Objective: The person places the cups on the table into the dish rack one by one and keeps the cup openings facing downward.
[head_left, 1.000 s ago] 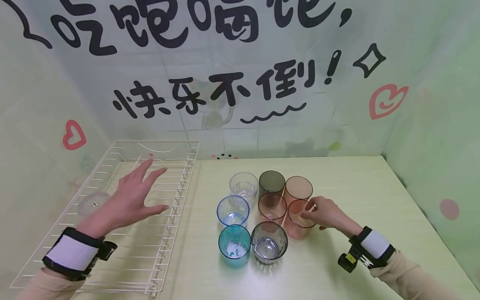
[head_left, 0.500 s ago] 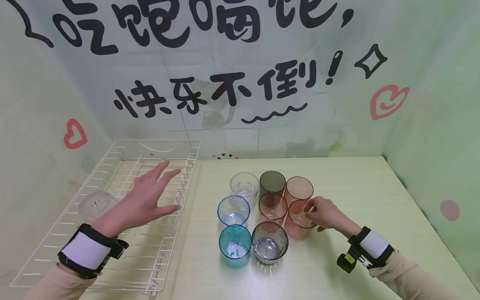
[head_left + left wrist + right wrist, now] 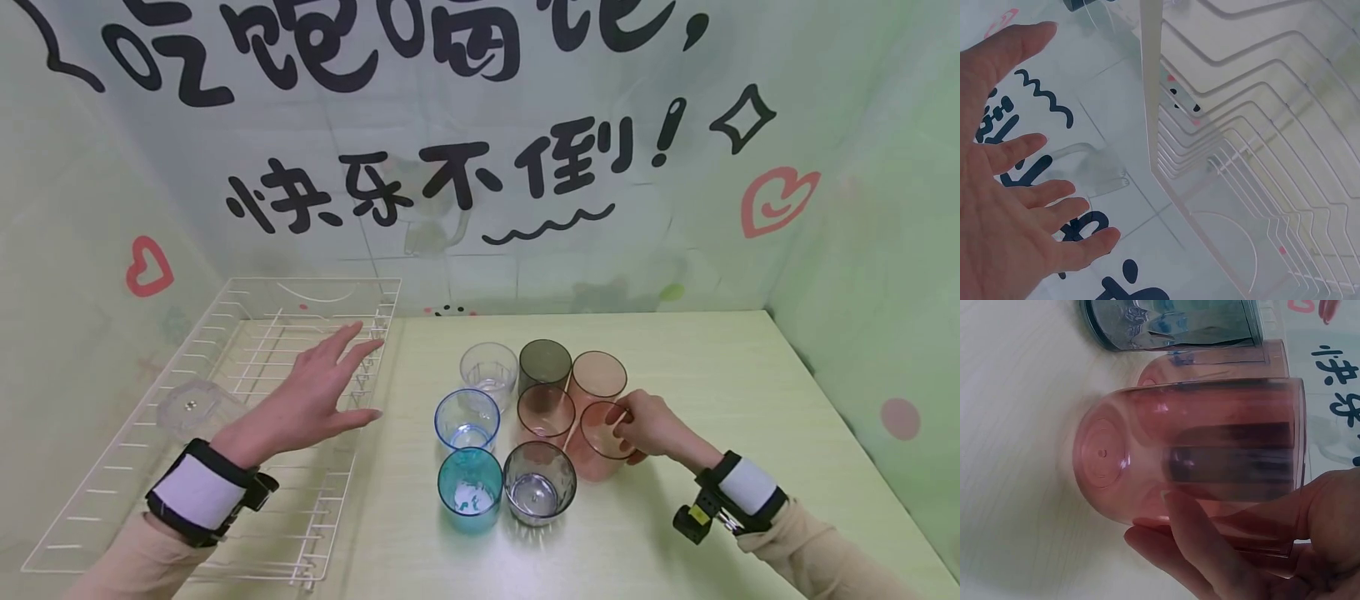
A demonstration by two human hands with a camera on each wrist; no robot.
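My right hand [image 3: 651, 425] grips the near pink tumbler [image 3: 588, 458] at its right side, thumb at the rim. In the right wrist view the fingers [image 3: 1200, 550] lie along the wall of this see-through pink tumbler, which leans slightly. Two more reddish tumblers stand beside it, a front one [image 3: 545, 415] to its left and a peach-tinted one [image 3: 597, 375] behind. Over the white wire rack [image 3: 315, 280], my left hand [image 3: 318, 400] hovers with fingers spread and holds nothing. The left wrist view shows its fingers apart from the rack's rim [image 3: 1151, 94].
A clear faceted cup [image 3: 191, 408] lies on the rack. Left of the pink tumblers stand a clear glass [image 3: 487, 371], a dark green one [image 3: 544, 365], a blue-rimmed one [image 3: 467, 425], a teal one [image 3: 470, 487] and a smoky grey one [image 3: 538, 492]. A printed curtain hangs behind.
My left hand has drifted right across the rack, fingers still spread. My right hand keeps its grip, and the pink tumbler has tipped slightly.
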